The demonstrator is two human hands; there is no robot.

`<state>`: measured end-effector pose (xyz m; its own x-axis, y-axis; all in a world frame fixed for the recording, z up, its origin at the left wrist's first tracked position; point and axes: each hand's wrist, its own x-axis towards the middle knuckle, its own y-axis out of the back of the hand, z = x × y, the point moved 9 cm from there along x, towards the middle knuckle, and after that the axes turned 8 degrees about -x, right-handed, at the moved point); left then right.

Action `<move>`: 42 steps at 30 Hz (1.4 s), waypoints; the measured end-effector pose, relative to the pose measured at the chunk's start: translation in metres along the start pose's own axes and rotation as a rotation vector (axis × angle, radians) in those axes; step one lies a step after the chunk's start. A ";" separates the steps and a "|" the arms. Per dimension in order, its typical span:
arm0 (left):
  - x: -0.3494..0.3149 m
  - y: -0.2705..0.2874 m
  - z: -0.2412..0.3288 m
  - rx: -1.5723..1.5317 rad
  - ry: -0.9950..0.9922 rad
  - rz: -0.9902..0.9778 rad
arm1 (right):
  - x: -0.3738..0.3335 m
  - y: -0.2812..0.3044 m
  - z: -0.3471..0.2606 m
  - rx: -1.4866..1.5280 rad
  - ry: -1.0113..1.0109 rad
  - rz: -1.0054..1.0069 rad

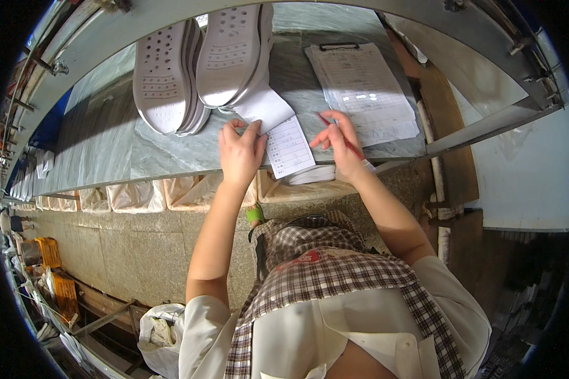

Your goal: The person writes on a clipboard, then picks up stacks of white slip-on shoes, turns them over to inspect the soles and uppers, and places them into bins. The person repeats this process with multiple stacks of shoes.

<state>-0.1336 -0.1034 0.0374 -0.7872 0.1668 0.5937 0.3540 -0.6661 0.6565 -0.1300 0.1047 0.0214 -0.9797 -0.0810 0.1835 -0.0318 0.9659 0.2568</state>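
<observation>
A small pad of printed forms (289,150) lies at the front edge of the grey marbled table (107,136), its white top sheet (267,108) folded back. My left hand (240,151) has its fingers bent and closed on the pad's left edge. Just right of the pad, my right hand (341,146) is closed around a red pen (355,150), held slanting above the table. Beyond my left hand stand two stacks of white shoe soles, a left stack (163,82) and a right stack (229,60), with holes in their upper faces. The folded sheet touches the right stack's near end.
A clipboard (363,88) with written sheets lies at the right of the table. Below the front edge runs a row of lined bins (138,196), with white pieces (311,175) in the nearest. A metal frame bar (483,128) crosses at the right. Orange crates (65,294) stand at lower left.
</observation>
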 end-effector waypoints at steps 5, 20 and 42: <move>-0.009 -0.010 0.035 0.182 -0.379 -0.154 | 0.020 -0.008 0.011 0.207 -0.140 0.003; -0.008 -0.035 0.016 0.023 -0.096 -0.303 | 0.043 -0.015 0.056 -0.105 -0.070 0.105; -0.007 -0.037 0.013 -0.007 -0.063 -0.343 | 0.039 -0.017 0.045 -0.162 -0.094 0.157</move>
<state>-0.1345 -0.0702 0.0153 -0.8268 0.4264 0.3668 0.0703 -0.5686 0.8196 -0.1761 0.0963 -0.0181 -0.9845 0.0974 0.1460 0.1469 0.9124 0.3820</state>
